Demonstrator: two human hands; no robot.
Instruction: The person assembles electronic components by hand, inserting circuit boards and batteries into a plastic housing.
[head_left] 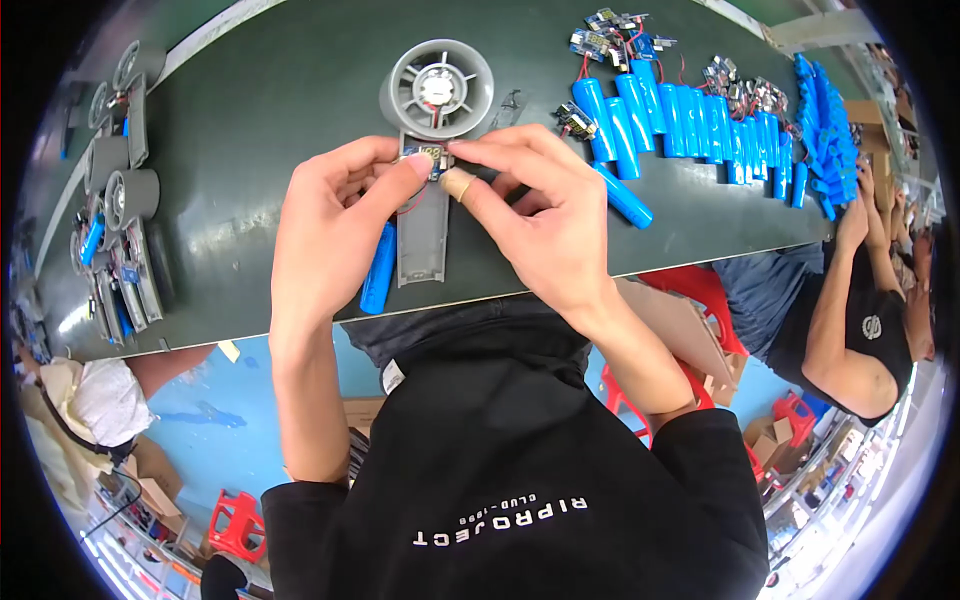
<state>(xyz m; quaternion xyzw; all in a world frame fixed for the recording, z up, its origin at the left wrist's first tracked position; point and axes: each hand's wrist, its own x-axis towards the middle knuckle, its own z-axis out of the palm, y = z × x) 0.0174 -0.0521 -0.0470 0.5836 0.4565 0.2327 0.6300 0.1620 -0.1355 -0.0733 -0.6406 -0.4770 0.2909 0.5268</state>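
Container, main: one grey handle (422,245), open-faced and trough-shaped, lying on the dark green table (250,120) directly in front of the person; lower part bare inside, upper end occupied by the circuit board (437,163).
Container, joined to it: one grey fan (484,95), a round spoked ring with a white hub at its centre.
Containers, left edge of table: several grey fans (151,192), some handles holding blue batteries and boards.
Container, floor at right: one open cardboard box (770,447); contents too small to tell.

Item in hand: the circuit board, small, with a lit-looking yellowish display and metal parts; a thin red wire (408,208) loops out at its left. Whether fully seated cannot be told.
Left hand (328,215): thumb pressed on the board's face, other fingers curled, grasping it.
Right hand (548,200): thumb, its tip wrapped in yellowish covering, and forefinger at the board's right edge; whether they grip cannot be told.

Beside the handle, left: one blue battery (378,272).
Right of the fan: rows of blue batteries (672,118), wired to further boards (745,92).
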